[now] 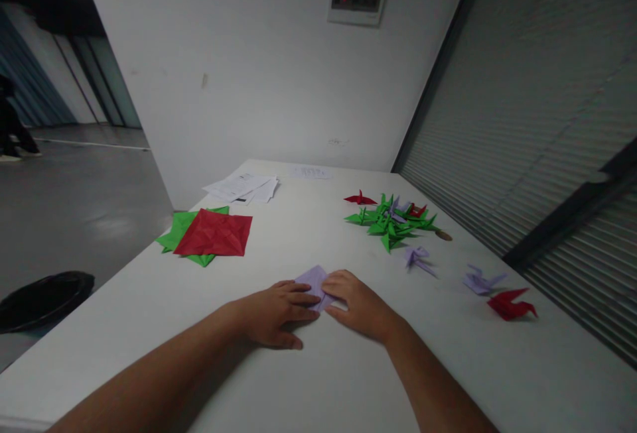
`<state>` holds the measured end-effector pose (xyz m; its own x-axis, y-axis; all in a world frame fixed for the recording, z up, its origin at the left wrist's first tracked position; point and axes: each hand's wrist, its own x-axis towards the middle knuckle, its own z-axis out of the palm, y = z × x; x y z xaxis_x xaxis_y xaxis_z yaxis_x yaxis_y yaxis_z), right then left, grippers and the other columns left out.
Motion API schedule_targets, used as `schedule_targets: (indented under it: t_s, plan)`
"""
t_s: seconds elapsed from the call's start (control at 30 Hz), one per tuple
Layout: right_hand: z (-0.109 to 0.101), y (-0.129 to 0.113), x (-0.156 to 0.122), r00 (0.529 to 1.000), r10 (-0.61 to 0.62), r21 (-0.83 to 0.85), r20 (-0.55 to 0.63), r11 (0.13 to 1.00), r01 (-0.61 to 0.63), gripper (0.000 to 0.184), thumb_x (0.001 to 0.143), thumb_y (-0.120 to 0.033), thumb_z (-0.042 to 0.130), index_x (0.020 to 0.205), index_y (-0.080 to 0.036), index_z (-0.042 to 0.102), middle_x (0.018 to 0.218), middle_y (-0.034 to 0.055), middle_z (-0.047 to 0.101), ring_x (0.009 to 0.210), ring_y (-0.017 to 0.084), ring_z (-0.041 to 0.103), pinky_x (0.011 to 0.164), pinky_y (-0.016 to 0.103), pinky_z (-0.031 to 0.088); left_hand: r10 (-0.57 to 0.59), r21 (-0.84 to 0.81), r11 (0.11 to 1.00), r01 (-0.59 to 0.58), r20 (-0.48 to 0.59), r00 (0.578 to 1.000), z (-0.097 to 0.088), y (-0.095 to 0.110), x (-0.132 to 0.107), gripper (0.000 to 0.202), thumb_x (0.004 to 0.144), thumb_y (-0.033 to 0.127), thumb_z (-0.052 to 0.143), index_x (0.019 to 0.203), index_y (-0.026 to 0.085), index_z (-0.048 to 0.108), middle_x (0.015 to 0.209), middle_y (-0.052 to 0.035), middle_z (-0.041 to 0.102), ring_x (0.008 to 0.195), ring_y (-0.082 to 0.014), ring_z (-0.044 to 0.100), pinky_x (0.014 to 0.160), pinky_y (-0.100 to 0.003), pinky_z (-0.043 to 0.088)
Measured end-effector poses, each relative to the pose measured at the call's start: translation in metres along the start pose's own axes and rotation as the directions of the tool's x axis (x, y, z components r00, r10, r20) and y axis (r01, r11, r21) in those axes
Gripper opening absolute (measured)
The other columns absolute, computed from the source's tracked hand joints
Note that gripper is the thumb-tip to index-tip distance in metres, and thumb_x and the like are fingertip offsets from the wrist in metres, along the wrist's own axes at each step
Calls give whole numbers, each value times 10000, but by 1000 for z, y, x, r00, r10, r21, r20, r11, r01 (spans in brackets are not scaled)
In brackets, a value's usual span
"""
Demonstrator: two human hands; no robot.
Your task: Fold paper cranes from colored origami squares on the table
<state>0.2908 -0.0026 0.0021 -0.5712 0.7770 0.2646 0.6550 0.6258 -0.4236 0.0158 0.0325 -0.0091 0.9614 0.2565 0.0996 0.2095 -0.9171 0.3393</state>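
Observation:
A folded lilac paper (314,282) lies on the white table (308,380) just in front of me. My left hand (276,313) lies flat on the table with its fingers stretched over the paper's left edge. My right hand (361,306) presses its fingers down on the paper's right side. Both hands hide the near part of the paper.
A stack of red (215,234) and green (174,231) paper squares lies at the left. White printed sheets (243,187) sit at the back. A heap of green folded cranes (393,221) lies at the right, with lilac cranes (480,280) and a red crane (510,304) nearer. A black bin (42,297) stands on the floor at the left.

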Motion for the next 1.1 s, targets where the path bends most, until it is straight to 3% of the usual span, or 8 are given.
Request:
schedule_targets:
  t_s: [0.13,0.4,0.63,0.97,1.1]
  plan:
    - [-1,-6,-1,996,-76,79,46,994,72,312,896,-193,708,1204,-228,739,1148,70,755,1116,231,631,1032,386,491,5,-10,1000,-5,-5,1000,0,0,-1,714,895,558,656,1528,281,474,1598,-105,445,1493,-409,341,1214,-584,272]
    - [4,7,-2,998,8,6,65,1000,-9,328,891,-177,689,1212,-202,753,1261,109,729,1189,264,628,1070,434,486,14,11,1000,-14,10,1000,0,-1,0,681,925,559,611,1526,272,473,1599,-103,444,1500,-398,331,1218,-577,268]
    - [5,9,-1,999,11,-57,50,998,-8,300,895,-147,677,1176,-199,769,1273,108,724,1179,256,625,1056,419,496,12,24,1000,-12,7,1000,-1,1,-1,663,934,556,596,1521,270,481,1596,-107,448,1501,-397,331,1220,-577,257]
    - [2,8,0,999,-13,-74,48,997,16,260,896,-127,666,1122,-194,775,1188,98,755,1092,239,652,1000,392,512,-15,71,997,17,-29,999,-8,1,-1,523,950,537,591,1414,298,596,1525,-106,537,1456,-380,407,1197,-557,294]
    - [2,9,0,998,-19,-67,65,997,23,279,906,-126,651,1142,-207,777,1204,101,748,1094,242,645,995,401,510,-34,79,996,42,-105,994,-8,-1,-2,453,947,523,610,1343,309,666,1534,-123,514,1430,-372,439,1193,-549,314]
